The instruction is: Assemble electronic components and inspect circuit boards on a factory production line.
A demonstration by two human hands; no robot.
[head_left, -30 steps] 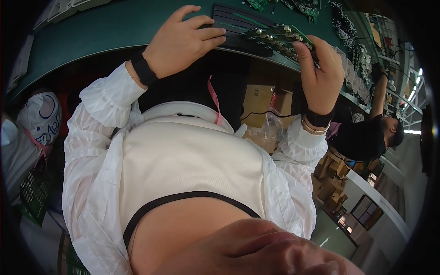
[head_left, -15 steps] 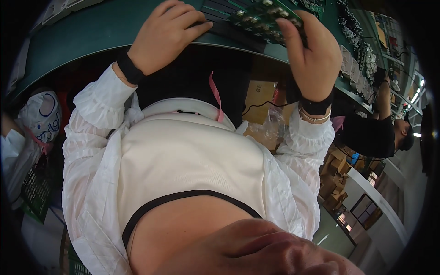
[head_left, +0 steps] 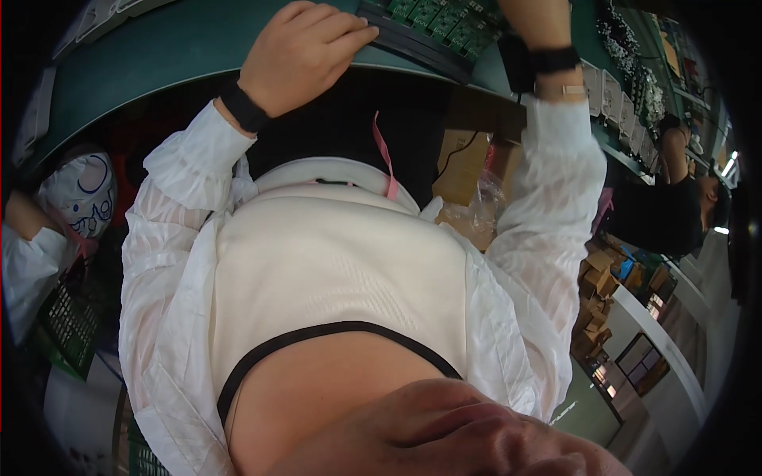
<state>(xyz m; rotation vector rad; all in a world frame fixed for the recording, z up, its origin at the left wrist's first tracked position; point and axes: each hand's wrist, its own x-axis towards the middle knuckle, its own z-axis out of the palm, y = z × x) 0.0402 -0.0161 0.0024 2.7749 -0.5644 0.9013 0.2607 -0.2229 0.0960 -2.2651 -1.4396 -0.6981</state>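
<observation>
My left hand [head_left: 305, 55] is at the near edge of the green bench, its fingers curled and their tips against the left end of a black tray [head_left: 413, 49]. Several small green circuit boards [head_left: 425, 14] lie in rows in that tray. At the top edge, beyond the tray's right end, only the wrist and lower part of my right hand [head_left: 540, 20] show. Its fingers are cut off by the picture's edge, so whatever they hold is hidden. Black bands circle both my wrists.
The green bench [head_left: 175, 63] curves across the top. Grey trays [head_left: 609, 99] and a heap of small shiny parts [head_left: 619, 40] lie at the right. Below are a cardboard box [head_left: 462, 170] and clear plastic. A person in black [head_left: 655, 214] is at the far right; another person's arm [head_left: 32, 218] shows left.
My right hand, which held a green circuit board panel over the tray, has moved up and away, mostly out of view. Boards in the tray now show. My left hand stays by the tray.
</observation>
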